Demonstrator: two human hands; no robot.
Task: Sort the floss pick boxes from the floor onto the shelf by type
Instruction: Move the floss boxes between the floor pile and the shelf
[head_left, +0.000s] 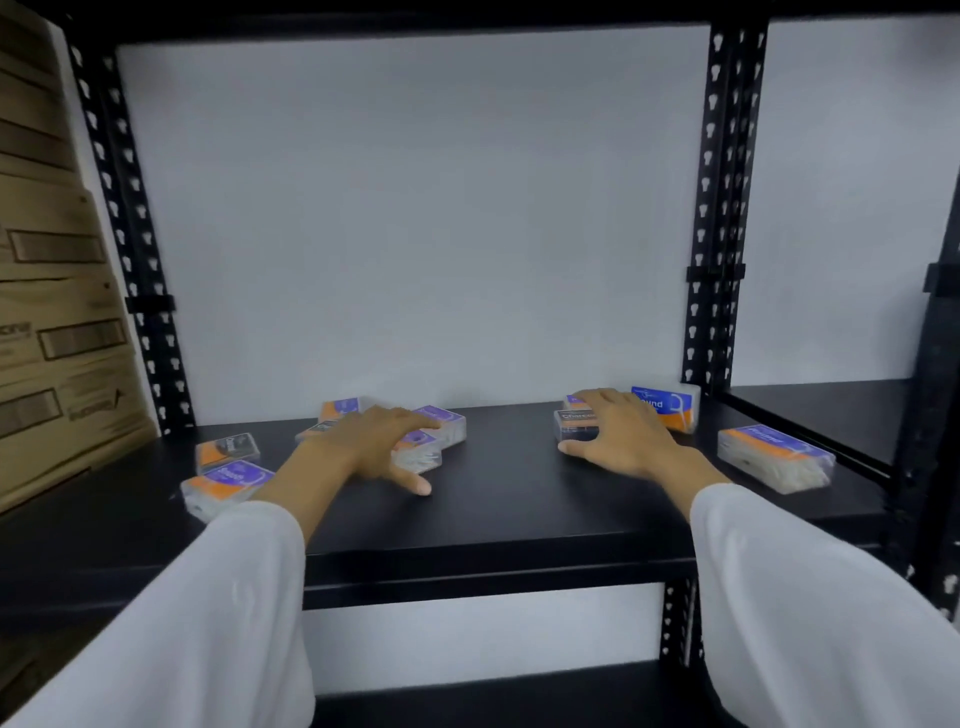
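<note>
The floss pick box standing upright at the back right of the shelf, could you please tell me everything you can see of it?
The upright floss pick box is clear plastic with a blue and orange label showing white lettering and a floss pick drawing. It stands on edge on the black shelf, near the white back wall and the rear right post, label facing forward. The right hand covers its lower left corner; actual contact cannot be told. Its contents are hidden by the label.
</note>
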